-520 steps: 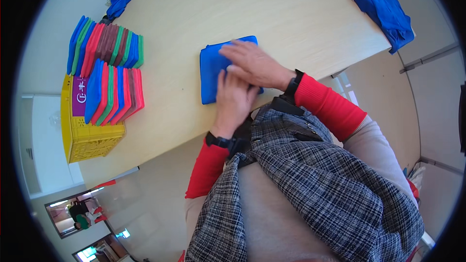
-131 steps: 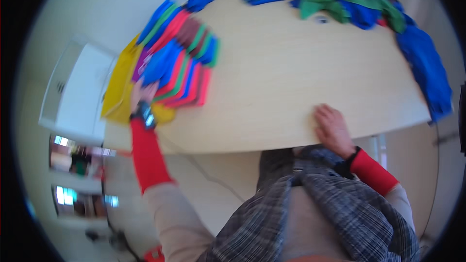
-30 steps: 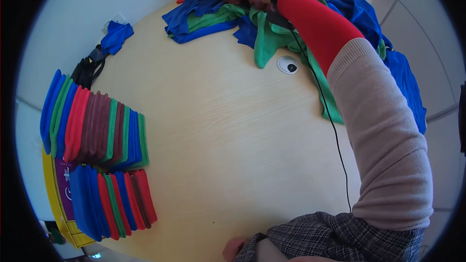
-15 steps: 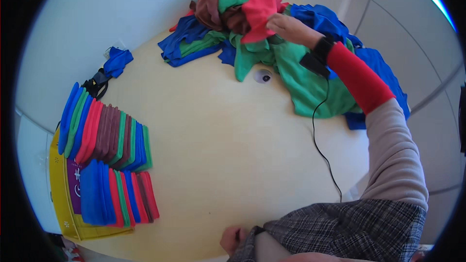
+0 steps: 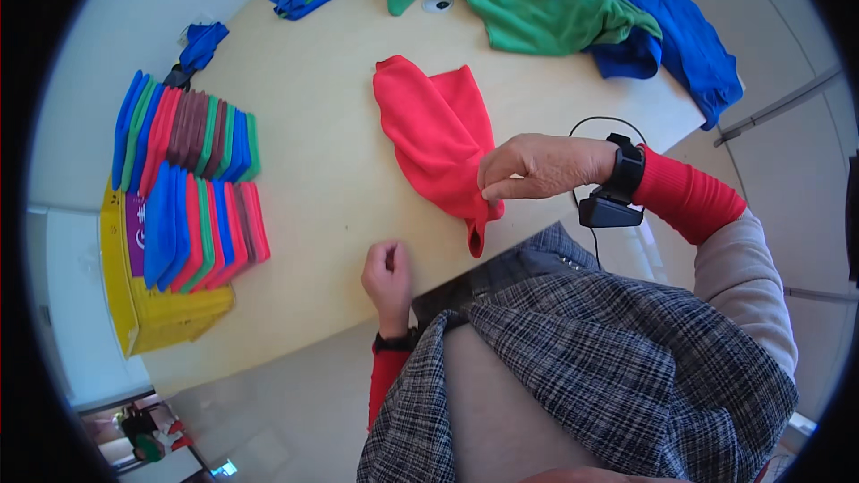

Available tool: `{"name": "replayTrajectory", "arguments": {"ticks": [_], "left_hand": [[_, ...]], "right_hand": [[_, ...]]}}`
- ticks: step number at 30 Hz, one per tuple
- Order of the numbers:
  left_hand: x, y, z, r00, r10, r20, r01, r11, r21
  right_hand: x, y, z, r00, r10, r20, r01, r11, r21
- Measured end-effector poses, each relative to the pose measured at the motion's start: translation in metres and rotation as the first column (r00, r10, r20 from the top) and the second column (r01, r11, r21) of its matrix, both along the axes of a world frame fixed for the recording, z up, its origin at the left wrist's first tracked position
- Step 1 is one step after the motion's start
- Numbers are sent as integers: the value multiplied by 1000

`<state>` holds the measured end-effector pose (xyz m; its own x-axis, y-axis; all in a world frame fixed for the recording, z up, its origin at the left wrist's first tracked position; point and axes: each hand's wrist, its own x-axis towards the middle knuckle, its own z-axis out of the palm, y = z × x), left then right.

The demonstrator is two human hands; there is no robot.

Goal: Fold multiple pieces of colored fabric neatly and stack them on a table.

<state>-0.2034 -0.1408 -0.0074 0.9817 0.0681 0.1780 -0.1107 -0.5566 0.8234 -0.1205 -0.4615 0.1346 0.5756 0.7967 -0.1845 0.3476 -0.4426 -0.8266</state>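
A red cloth (image 5: pixel 434 130), loosely folded over itself, lies on the pale wooden table (image 5: pixel 309 161) in front of me. Its near corner is pinched between the thumb and fingers of my right hand (image 5: pixel 541 165). Left of the cloth, my left hand (image 5: pixel 387 279) rests at the table's front edge, curled into a loose fist with nothing showing in it. Beyond the red cloth spreads a heap of unfolded cloths, among them green (image 5: pixel 546 9) and blue (image 5: pixel 684 40) ones.
At the left, folded cloths stand on edge in two rows, a far row (image 5: pixel 183 130) and a near row (image 5: pixel 206 233), in a yellow box (image 5: pixel 170 322). A round cable outlet (image 5: pixel 438 4) sits in the tabletop. A black cable (image 5: pixel 598 119) runs from my right wrist device (image 5: pixel 613 192).
My right hand has drawn the red cloth from the far heap toward me onto the near table. The view has shifted, and more of my left forearm shows.
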Motion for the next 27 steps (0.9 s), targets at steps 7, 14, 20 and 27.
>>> {"name": "replayTrajectory", "arguments": {"ticks": [7,14,20,27], "left_hand": [[29,-18,13,992,-128,-8,127,987,-101],[102,-40,22,995,-89,35,83,985,153],[220,-53,13,978,-135,160,72,935,347],[305,-68,-8,977,-198,78,178,961,211]], "right_hand": [[-62,19,-33,983,9,-186,44,960,278],[30,-12,-62,730,-554,400,546,825,148],[121,-11,-145,425,-731,535,799,580,159],[151,-5,-157,494,-807,325,844,535,45]]}}
